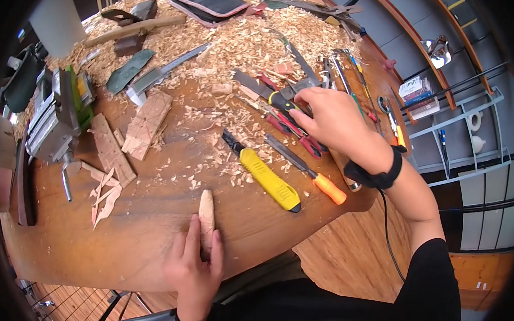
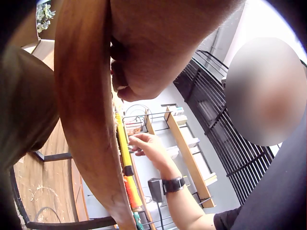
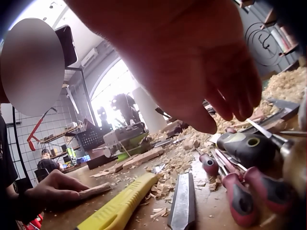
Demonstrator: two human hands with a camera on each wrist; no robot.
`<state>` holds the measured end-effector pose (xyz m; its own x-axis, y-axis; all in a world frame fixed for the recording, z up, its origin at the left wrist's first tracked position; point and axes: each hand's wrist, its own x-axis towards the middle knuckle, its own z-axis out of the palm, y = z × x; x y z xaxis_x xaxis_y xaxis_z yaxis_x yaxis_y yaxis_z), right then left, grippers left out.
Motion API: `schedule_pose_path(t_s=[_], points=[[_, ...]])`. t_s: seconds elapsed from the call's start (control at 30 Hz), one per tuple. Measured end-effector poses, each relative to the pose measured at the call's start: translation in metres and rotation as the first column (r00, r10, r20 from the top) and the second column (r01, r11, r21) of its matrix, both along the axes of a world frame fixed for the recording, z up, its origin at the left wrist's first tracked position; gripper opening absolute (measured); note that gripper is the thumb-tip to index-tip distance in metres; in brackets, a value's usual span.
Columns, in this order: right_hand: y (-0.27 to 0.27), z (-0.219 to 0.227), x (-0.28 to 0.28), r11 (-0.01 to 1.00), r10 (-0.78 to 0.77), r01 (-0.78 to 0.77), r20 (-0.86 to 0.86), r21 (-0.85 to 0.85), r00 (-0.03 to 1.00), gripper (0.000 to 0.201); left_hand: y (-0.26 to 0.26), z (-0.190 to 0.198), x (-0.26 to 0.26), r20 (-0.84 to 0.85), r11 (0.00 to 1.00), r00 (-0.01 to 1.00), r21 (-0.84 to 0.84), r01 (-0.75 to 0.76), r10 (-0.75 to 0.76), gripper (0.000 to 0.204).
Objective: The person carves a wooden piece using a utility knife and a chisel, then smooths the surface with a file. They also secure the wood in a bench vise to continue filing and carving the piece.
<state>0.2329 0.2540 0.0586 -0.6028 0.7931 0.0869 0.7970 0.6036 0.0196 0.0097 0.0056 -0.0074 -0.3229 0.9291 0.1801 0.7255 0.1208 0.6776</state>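
Observation:
A small carved wood piece (image 1: 206, 213) lies between the fingers of my left hand (image 1: 196, 268), near the table's front edge; the right wrist view shows that hand (image 3: 60, 187) gripping the piece (image 3: 95, 190). My right hand (image 1: 340, 121) is over the tools on the right, its fingers loosely bent. Below it in the right wrist view, a black and grey handle (image 3: 247, 146) rests among the tools, apart from the fingers (image 3: 225, 103). The left wrist view has the right hand (image 2: 151, 146) beyond the table edge, while the left hand (image 2: 148, 52) fills the top.
A yellow cutter (image 1: 269, 180) and an orange-handled file (image 1: 328, 188) lie mid-table. Red-handled tools (image 1: 311, 146) sit beside the right hand. Wood shavings (image 1: 240, 37) heap at the back. Left are a metal vise (image 1: 55, 121) and wood offcuts (image 1: 147, 123).

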Motion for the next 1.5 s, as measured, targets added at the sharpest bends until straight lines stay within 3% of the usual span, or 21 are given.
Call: schedule_pose_path(t_s=[0.1, 0.37, 0.47, 0.53, 0.67, 0.93, 1.03, 1.07, 1.1, 1.17, 1.23, 1.3, 1.4, 1.5], points=[[0.011, -0.007, -0.016, 0.997, -0.077, 0.079, 0.109, -0.017, 0.991, 0.029, -0.001, -0.008, -0.005, -0.029, 0.997, 0.999, 0.071, 0.019, -0.017, 0.04], [0.015, -0.008, -0.02, 0.985, -0.12, 0.129, 0.085, -0.116, 0.989, 0.032, -0.002, -0.002, -0.006, 0.045, 0.999, 0.998, 0.018, 0.039, -0.039, 0.038], [-0.001, -0.002, -0.018, 0.992, -0.125, 0.125, -0.028, 0.012, 0.992, 0.031, -0.001, -0.003, -0.007, 0.05, 0.999, 0.998, 0.027, 0.037, -0.038, 0.039], [-0.011, 0.003, -0.014, 0.979, -0.021, 0.054, -0.166, 0.198, 0.986, 0.028, -0.001, -0.004, -0.007, 0.046, 0.999, 0.998, 0.036, 0.036, -0.038, 0.039], [-0.036, 0.012, -0.012, 0.951, 0.09, -0.004, -0.263, 0.311, 0.961, 0.024, 0.0, -0.003, -0.006, 0.052, 0.999, 0.998, 0.022, 0.035, -0.036, 0.039], [-0.057, 0.013, 0.002, 0.907, 0.169, -0.047, -0.258, 0.419, 0.951, 0.028, 0.0, -0.002, -0.005, 0.038, 0.999, 0.999, 0.002, 0.033, -0.033, 0.039], [-0.074, 0.018, 0.003, 0.963, 0.121, -0.023, -0.355, 0.267, 0.927, 0.026, 0.001, -0.002, -0.005, 0.036, 1.0, 0.999, 0.0, 0.027, -0.027, 0.039], [-0.082, 0.019, 0.006, 0.985, -0.081, -0.024, -0.575, -0.173, 0.814, 0.023, 0.001, -0.003, -0.005, 0.024, 1.0, 0.999, 0.014, 0.025, -0.025, 0.039], [-0.092, 0.021, 0.009, 0.815, -0.354, -0.124, -0.654, -0.567, 0.668, 0.022, 0.001, -0.004, -0.005, 0.013, 0.999, 1.0, 0.028, 0.024, -0.024, 0.039], [-0.114, 0.028, 0.003, 0.561, -0.627, -0.239, -0.595, -0.793, 0.503, 0.04, 0.0, -0.002, -0.004, 0.038, 1.0, 0.999, 0.008, 0.019, -0.02, 0.038], [-0.129, 0.025, 0.0, 0.457, -0.72, -0.277, -0.535, -0.845, 0.443, 0.04, -0.001, -0.003, -0.003, 0.063, 1.0, 0.998, -0.014, 0.022, -0.021, 0.037], [-0.136, 0.019, -0.001, 0.473, -0.692, -0.287, -0.553, -0.833, 0.464, 0.038, 0.0, -0.004, -0.004, 0.02, 1.0, 1.0, 0.012, 0.023, -0.024, 0.037], [-0.144, 0.009, -0.003, 0.641, -0.552, -0.207, -0.631, -0.74, 0.545, 0.035, -0.001, -0.004, -0.004, 0.022, 1.0, 0.999, -0.004, 0.026, -0.026, 0.037], [-0.148, 0.013, -0.005, 0.655, -0.518, -0.191, -0.618, -0.731, 0.592, 0.032, -0.001, -0.005, -0.003, 0.012, 1.0, 1.0, 0.01, 0.007, -0.007, 0.039]])
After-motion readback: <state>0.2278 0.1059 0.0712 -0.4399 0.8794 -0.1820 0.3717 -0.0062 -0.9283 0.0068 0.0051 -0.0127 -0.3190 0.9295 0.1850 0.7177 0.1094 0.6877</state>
